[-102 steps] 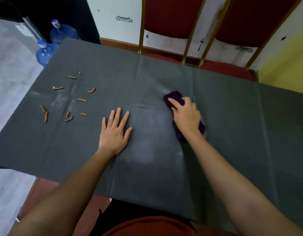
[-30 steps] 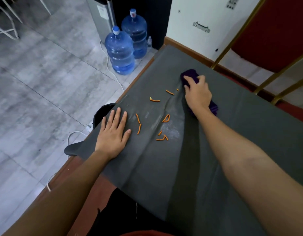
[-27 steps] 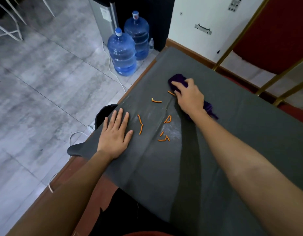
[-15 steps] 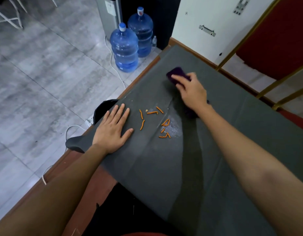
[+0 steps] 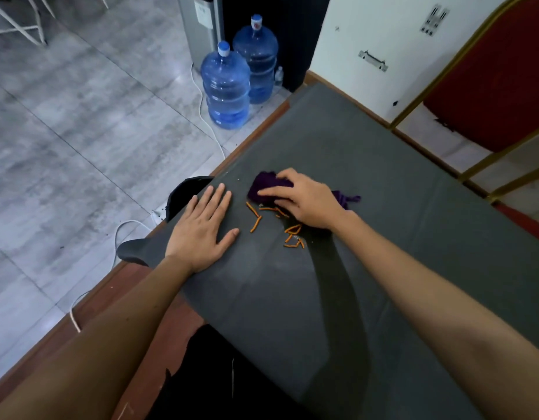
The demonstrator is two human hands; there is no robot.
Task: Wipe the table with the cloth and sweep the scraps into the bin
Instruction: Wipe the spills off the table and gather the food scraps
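Grip first: the right hand (image 5: 304,201) is curled over a bunched purple cloth (image 5: 266,184), fingers wrapped across its top and pressing it down onto the table (image 5: 398,237), which is covered with a dark grey sheet. The left hand (image 5: 201,228) holds nothing. It rests palm down with straight, spread fingers near the table's left edge, just beside the cloth. Between the two hands and a little nearer the viewer lie orange scraps (image 5: 256,223), a loose scatter of short, thin, curled strips. A few touch the near side of the cloth. A black bin (image 5: 180,195) stands on the floor just past the table edge, partly hidden behind the left hand. Two blue water bottles (image 5: 226,86) stand on the floor farther off.

The cloth looks soft and limp, so it will likely crumple rather than push like a stiff edge. It seems best held bunched, with weight over its leading side. The scraps look light and dry, so they could slip under the cloth or fall short of the bin. The grey sheet appears loose and may wrinkle, and the flat left hand seems placed to steady it.
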